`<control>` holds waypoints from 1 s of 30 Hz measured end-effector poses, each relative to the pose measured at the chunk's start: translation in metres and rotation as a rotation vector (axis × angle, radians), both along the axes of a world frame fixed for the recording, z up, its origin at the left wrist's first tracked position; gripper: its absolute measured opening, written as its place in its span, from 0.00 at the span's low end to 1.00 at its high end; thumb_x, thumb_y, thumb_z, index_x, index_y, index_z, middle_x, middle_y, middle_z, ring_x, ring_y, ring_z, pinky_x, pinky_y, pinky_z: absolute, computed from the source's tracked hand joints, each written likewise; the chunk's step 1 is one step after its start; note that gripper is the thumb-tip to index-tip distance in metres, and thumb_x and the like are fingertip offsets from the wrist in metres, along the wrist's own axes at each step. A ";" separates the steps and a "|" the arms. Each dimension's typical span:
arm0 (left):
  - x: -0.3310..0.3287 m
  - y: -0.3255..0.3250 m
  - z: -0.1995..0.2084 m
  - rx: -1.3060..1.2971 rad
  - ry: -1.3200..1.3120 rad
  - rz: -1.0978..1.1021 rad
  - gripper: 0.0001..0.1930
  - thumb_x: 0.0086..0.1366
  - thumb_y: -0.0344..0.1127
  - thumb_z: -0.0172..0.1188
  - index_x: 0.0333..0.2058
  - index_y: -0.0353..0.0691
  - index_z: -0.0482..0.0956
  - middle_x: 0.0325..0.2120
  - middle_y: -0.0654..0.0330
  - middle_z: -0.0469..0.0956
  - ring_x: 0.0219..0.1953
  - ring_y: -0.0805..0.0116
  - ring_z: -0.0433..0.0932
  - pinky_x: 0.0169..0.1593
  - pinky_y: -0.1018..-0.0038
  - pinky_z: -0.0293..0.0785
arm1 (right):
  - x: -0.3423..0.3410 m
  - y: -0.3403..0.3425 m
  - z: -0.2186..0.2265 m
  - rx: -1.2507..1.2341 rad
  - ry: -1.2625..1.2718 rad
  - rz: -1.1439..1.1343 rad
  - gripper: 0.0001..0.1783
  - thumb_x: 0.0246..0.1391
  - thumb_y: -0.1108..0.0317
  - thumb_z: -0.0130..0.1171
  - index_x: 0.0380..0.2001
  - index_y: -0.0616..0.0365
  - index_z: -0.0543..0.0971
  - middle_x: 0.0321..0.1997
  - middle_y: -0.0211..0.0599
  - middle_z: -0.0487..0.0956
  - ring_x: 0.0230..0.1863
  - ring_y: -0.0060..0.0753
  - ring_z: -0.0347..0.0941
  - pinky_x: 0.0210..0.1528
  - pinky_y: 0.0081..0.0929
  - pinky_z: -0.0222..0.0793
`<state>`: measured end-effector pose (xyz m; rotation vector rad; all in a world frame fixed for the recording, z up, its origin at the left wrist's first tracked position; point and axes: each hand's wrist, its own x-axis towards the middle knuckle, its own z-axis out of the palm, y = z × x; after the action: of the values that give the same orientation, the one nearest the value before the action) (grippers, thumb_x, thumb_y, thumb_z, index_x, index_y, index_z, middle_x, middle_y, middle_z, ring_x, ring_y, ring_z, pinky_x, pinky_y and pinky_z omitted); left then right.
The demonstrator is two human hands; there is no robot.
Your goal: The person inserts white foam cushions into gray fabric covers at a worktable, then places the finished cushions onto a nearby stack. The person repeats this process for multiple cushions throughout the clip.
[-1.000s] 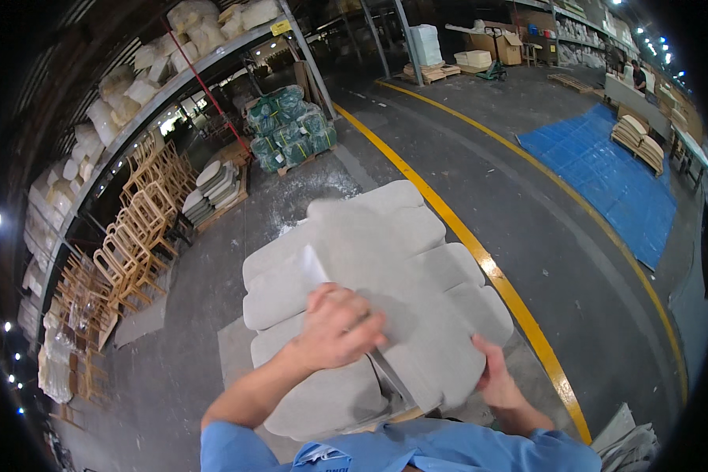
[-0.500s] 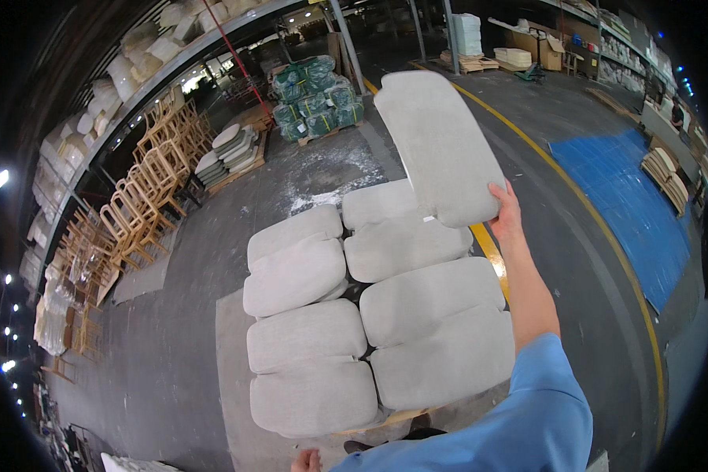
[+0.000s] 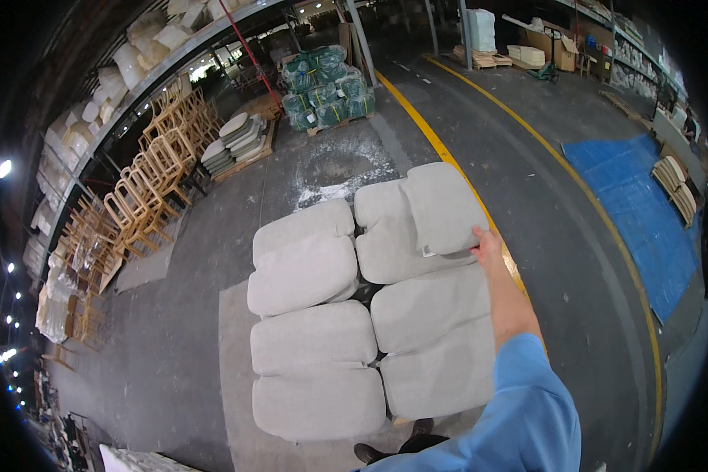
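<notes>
A light grey upholstered cushion (image 3: 447, 206) with rounded corners lies crosswise over the far right part of a cushion pile. My right hand (image 3: 488, 245) grips its near right corner, with the fingers partly hidden behind the edge. A small white tag (image 3: 427, 252) shows at the cushion's near left corner. Below it lies another grey cushion (image 3: 381, 256), partly covered. More of the same kind fill the pile, such as the near left cushion (image 3: 318, 401) and the near right cushion (image 3: 436, 377). My left hand is out of the picture.
Wooden chair frames (image 3: 153, 173) stand stacked at the left, under a shelf of wrapped bundles. Beyond the pile are flat cushions (image 3: 240, 138) on a pallet and green wrapped bales (image 3: 326, 90). Yellow floor lines (image 3: 417, 114) run past on the right, beside a blue tarp (image 3: 629, 204).
My right hand has lowered the raised cushion onto the far right of the pile, so it now lies almost flat there. My left hand has dropped out of the lower edge.
</notes>
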<state>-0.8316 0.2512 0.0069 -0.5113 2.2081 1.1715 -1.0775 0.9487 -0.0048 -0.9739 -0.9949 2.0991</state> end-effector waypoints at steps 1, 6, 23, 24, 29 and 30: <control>-0.004 0.001 -0.005 0.024 -0.005 -0.015 0.17 0.76 0.44 0.59 0.49 0.35 0.83 0.39 0.53 0.85 0.40 0.63 0.81 0.46 0.65 0.78 | -0.001 0.008 0.008 0.031 0.067 0.002 0.49 0.58 0.68 0.71 0.76 0.65 0.55 0.70 0.51 0.71 0.68 0.56 0.70 0.58 0.66 0.71; -0.006 -0.002 0.002 -0.015 -0.028 -0.031 0.17 0.76 0.45 0.59 0.48 0.35 0.83 0.39 0.53 0.85 0.40 0.63 0.81 0.46 0.64 0.78 | -0.019 -0.004 -0.003 -0.006 -0.022 -0.065 0.32 0.62 0.72 0.66 0.68 0.57 0.69 0.63 0.44 0.78 0.62 0.49 0.76 0.55 0.63 0.75; -0.036 -0.017 0.016 -0.023 -0.094 -0.223 0.17 0.76 0.45 0.59 0.47 0.36 0.83 0.37 0.53 0.84 0.39 0.64 0.80 0.46 0.64 0.79 | 0.026 -0.026 0.001 0.198 -0.518 0.050 0.36 0.69 0.53 0.60 0.74 0.52 0.63 0.62 0.47 0.78 0.57 0.44 0.79 0.56 0.49 0.78; -0.048 -0.014 0.008 0.033 -0.078 -0.290 0.17 0.76 0.45 0.59 0.47 0.36 0.83 0.37 0.53 0.84 0.39 0.64 0.80 0.46 0.64 0.79 | 0.045 -0.014 0.014 0.422 -0.587 -0.089 0.37 0.68 0.51 0.60 0.74 0.53 0.64 0.60 0.49 0.79 0.57 0.46 0.79 0.59 0.47 0.76; -0.072 -0.041 0.017 0.012 -0.054 -0.432 0.17 0.75 0.46 0.59 0.46 0.36 0.83 0.37 0.53 0.84 0.39 0.64 0.80 0.46 0.64 0.79 | 0.134 -0.108 -0.015 0.693 -0.485 -0.262 0.30 0.68 0.58 0.62 0.68 0.60 0.72 0.56 0.47 0.82 0.55 0.40 0.80 0.60 0.33 0.74; -0.080 -0.045 0.018 0.019 -0.035 -0.492 0.17 0.75 0.46 0.59 0.46 0.36 0.83 0.37 0.54 0.84 0.39 0.64 0.80 0.46 0.64 0.79 | 0.159 -0.133 -0.023 0.706 -0.440 -0.305 0.28 0.68 0.61 0.62 0.67 0.60 0.73 0.55 0.45 0.82 0.54 0.38 0.80 0.60 0.32 0.74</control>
<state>-0.9121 0.2061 0.0244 0.0268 2.1210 0.9076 -0.9181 0.8161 -0.0283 -1.1235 -1.5443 1.1540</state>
